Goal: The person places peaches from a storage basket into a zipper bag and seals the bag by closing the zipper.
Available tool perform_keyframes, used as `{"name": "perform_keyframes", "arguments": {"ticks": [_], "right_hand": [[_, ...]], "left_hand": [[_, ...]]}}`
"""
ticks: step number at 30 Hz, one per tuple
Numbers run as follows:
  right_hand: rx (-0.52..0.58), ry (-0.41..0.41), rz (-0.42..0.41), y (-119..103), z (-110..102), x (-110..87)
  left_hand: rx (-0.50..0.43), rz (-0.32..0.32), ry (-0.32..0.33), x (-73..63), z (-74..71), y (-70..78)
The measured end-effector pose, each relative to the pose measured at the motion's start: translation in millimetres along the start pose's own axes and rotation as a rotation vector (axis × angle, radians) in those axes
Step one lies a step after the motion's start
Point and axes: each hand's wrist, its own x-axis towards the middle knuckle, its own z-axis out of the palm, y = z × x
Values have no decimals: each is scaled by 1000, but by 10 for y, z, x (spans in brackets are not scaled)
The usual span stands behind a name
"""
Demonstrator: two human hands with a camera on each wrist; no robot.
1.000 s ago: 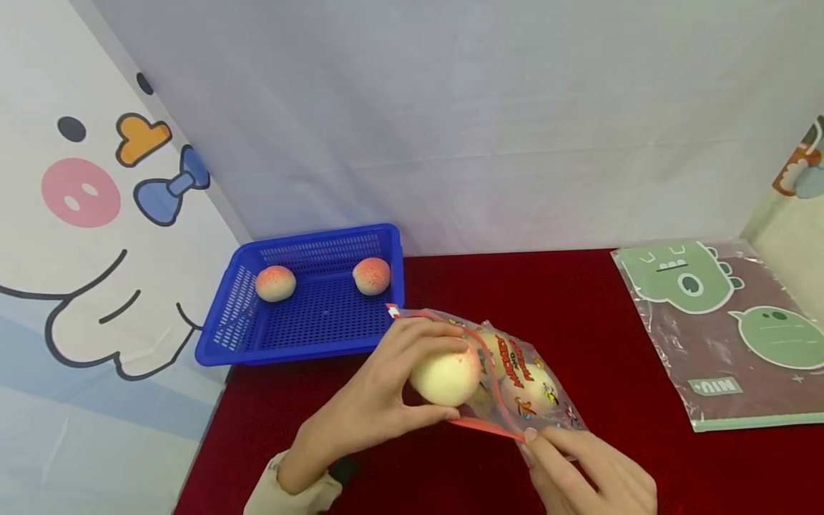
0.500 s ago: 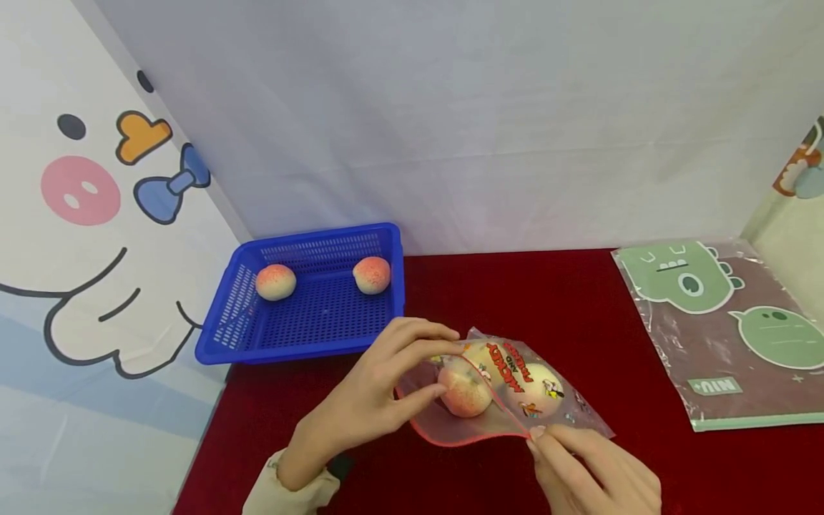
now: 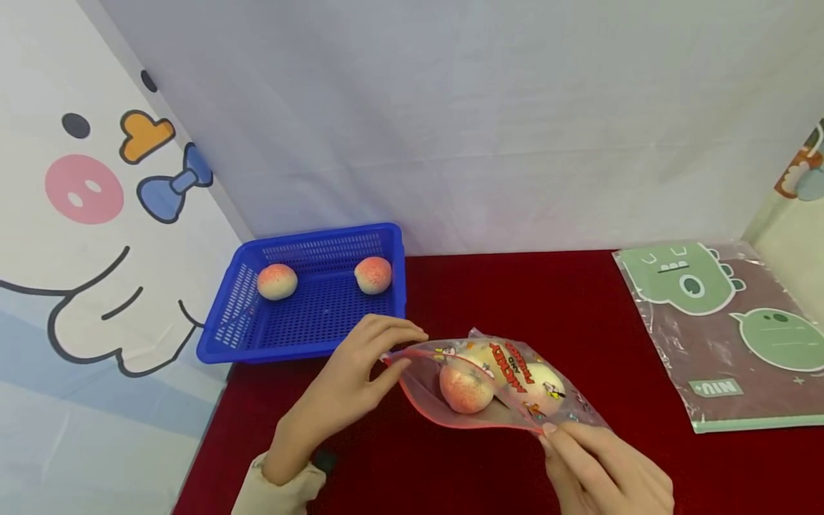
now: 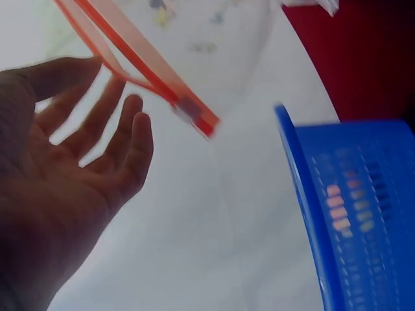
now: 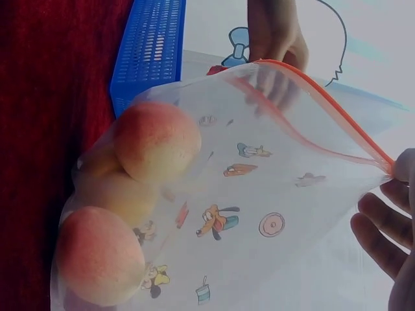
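Note:
A clear zip bag with a red seal and printed cartoon figures hangs open-mouthed between the hands. Inside it several peaches lie together at the bottom, two plain in the right wrist view and another behind them. My right hand pinches the near end of the bag's mouth between thumb and fingers. At the far end, my left hand holds nothing, its fingers parted and loosely bent at the seal's edge. The slider sits near that end in the left wrist view.
A blue plastic basket stands at the back left, with one peach at its left and another peach at its right. A flat printed bag lies at the right on the red cloth. White sheeting rises behind.
The left hand has let go of a peach, which now rests in the bag, and drawn back left to the bag's far end. The right hand keeps its pinch, shifting slightly right.

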Motion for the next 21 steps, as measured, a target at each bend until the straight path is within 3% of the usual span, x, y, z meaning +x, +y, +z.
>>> {"name": "perform_keyframes", "arguments": {"ticks": [6,14,18,21], "right_hand": [[-9,-5,0,38,-35,-7],[-18,8,9,38,-43,7],[-29,-5,33,13,-65,16],[-49,-59,41,-5,-121,20]], "left_hand": [[-50,-66,-27,-120,-24,-142],[43,-106,-12,-130,54,-272],[78,-140,26,-100,54,-326],[109,-154,76,-61,45,-368]]}}
